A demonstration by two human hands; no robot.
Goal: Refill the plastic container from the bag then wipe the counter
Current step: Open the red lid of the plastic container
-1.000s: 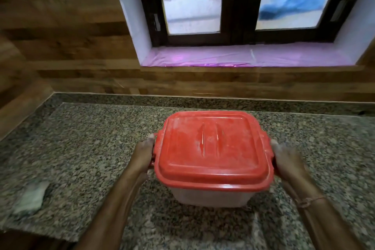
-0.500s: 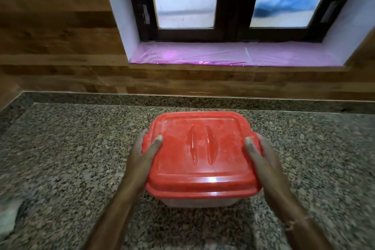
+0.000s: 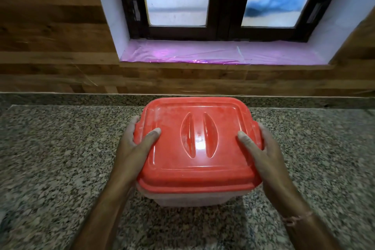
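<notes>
Thumbs on both sides are pressed flat on top of the red lid (image 3: 197, 142), with the other fingers curled round its side tabs, so the left hand (image 3: 134, 148) and right hand (image 3: 263, 150) each have a proper clasp on the lid's ends. Only one view here, the head cam looking down.

That lid sits on a translucent plastic container (image 3: 190, 197), which stands on the granite worktop (image 3: 60, 158) about in the middle, nearer the back edge than the front one, below the window (image 3: 219, 2) with the pink film on its sill (image 3: 203, 53).

Step-wise I'd say this is the very start: getting the lid off so the tub can be refilled. It looks fully seated all round, so the next move probably calls for prying both tabs up together while the tub stays put, then setting the lid down somewhere. No bag anywhere in shot, so that has to be fetched too. Wiping is a long way off.

Writing or brands: nothing I can read. The lid is plain with two moulded grooves and a dusty whitish film, no label visible
</notes>
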